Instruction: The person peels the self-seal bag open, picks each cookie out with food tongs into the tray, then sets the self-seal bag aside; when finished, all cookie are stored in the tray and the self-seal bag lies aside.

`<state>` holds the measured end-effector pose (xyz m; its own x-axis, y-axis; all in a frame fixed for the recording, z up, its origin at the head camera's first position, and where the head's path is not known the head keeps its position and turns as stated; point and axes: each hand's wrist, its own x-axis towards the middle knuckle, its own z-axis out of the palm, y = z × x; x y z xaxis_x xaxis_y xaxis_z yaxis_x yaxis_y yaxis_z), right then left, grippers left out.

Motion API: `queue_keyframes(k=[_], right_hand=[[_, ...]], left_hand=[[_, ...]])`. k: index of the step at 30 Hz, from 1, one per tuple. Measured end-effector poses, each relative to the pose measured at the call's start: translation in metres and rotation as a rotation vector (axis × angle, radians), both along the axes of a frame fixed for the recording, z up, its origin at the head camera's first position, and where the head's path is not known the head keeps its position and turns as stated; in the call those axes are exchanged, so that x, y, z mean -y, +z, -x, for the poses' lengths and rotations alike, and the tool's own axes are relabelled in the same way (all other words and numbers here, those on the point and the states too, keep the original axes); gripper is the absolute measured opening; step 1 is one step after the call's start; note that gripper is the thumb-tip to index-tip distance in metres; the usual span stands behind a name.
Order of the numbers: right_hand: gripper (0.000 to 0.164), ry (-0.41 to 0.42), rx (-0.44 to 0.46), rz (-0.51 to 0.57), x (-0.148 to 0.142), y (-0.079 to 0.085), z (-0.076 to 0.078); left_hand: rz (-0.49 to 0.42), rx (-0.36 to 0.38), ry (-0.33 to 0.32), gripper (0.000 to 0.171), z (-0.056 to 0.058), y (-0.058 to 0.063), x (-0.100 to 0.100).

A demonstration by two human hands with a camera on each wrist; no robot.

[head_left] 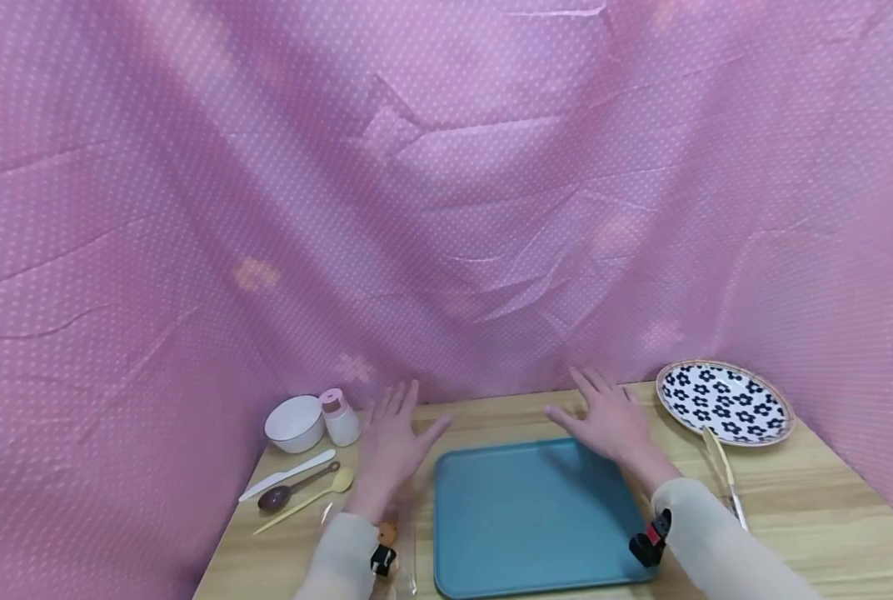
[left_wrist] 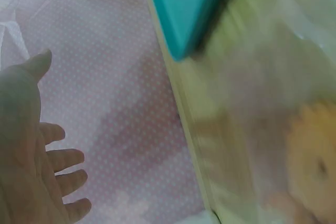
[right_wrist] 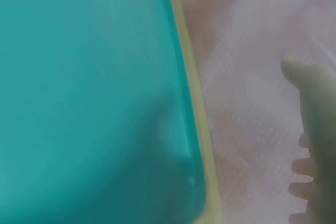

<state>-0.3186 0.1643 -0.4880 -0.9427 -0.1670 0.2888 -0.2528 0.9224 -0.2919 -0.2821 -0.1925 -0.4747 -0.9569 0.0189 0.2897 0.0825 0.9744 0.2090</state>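
My left hand hovers over the table left of a blue tray, its fingers spread and holding nothing. Near the tray's far right corner, my right hand is held out with spread fingers, also holding nothing. In the left wrist view the left hand shows its thumb apart from its fingers. The right wrist view has the right hand at the right edge, beyond the tray rim. Beneath my left wrist lies a clear plastic bag with an orange-brown item in it, partly hidden.
At the left stand a white bowl and a pink-capped white bottle. Near them lie a white knife, a brown spoon and a yellow spoon. A flower-patterned plate sits at the right, a pale-handled utensil against it. Pink cloth hangs behind.
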Motion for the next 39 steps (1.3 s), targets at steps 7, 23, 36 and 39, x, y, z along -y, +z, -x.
queue_keyframes(k=[7, 23, 36, 39], right_hand=[[0.1, 0.026, -0.018, 0.044, 0.035, -0.004, -0.035], [0.089, 0.238, 0.019, 0.033, 0.167, -0.017, -0.122], [0.05, 0.431, 0.064, -0.029, 0.247, -0.029, -0.143], [0.05, 0.445, 0.102, -0.052, 0.254, -0.03, -0.148]], left_hand=[[0.023, 0.048, -0.008, 0.094, -0.033, -0.004, 0.033], [0.015, 0.166, 0.038, 0.074, -0.121, -0.046, 0.074], [-0.003, 0.471, 0.012, 0.073, -0.13, -0.048, 0.076], [-0.016, 0.499, 0.031, 0.074, -0.136, -0.049, 0.079]])
